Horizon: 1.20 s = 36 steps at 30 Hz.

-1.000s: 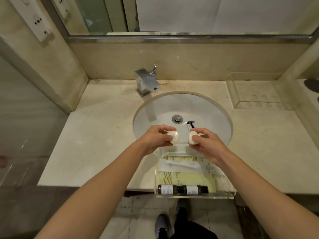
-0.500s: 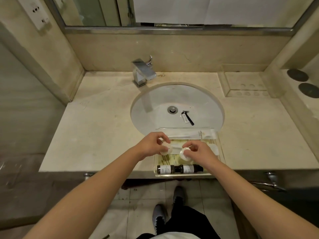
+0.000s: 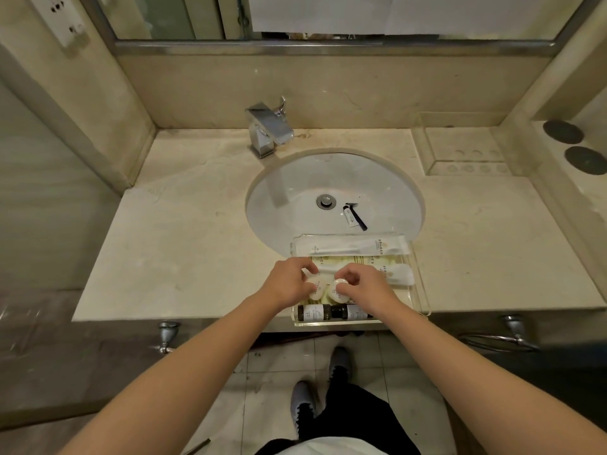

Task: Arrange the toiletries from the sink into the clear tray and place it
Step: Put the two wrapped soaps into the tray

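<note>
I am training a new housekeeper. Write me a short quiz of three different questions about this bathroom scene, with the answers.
1. True or false: the razor already lies in the clear tray.
2. What does each hand hold? A) a dark bottle B) a round white soap C) a towel
3. Fill in: the two dark bottles lie along the tray's ____ edge.

Key: 1. False, it lies in the sink basin. 2. B: left hand, right hand. 3. Near (front).
</note>
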Each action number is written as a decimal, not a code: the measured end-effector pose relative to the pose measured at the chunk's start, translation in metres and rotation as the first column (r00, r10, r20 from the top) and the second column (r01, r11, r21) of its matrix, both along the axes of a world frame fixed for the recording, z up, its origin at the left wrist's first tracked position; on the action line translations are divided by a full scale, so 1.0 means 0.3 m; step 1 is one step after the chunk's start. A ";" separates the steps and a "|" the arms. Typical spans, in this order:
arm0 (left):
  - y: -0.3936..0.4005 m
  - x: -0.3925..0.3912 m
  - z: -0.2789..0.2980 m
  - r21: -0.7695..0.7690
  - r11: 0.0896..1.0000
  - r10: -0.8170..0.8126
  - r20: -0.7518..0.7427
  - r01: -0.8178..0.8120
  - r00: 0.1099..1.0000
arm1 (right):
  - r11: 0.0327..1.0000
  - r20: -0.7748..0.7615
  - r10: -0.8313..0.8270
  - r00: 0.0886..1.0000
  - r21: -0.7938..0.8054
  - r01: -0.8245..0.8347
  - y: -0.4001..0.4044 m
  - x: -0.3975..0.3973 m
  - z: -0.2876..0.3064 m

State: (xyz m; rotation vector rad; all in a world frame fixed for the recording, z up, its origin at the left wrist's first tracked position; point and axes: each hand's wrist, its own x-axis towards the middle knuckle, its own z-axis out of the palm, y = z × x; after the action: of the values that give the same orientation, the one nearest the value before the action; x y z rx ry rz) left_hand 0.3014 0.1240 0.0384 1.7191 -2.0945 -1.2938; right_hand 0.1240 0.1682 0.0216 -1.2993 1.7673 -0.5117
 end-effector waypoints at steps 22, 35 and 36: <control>-0.010 0.013 -0.032 -0.195 0.909 -0.276 0.376 0.367 0.884 | 0.985 -0.247 0.117 0.962 -0.095 -0.144 -0.008 0.038 -0.034; -0.028 0.042 -0.042 -0.301 0.932 -0.111 0.297 0.203 0.948 | 0.966 -0.477 -0.090 0.874 -0.256 -0.040 0.024 -0.105 -0.015; -0.033 0.040 -0.041 -0.306 0.932 -0.101 0.299 0.195 0.949 | 0.966 -0.511 -0.099 0.854 -0.257 -0.042 0.024 -0.135 -0.014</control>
State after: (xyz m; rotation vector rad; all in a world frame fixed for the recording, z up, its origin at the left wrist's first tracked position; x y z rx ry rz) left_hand 0.3133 0.1141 0.0261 1.6969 -2.4692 -0.6955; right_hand 0.0835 0.1753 0.0175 -1.7185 2.2222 -0.4427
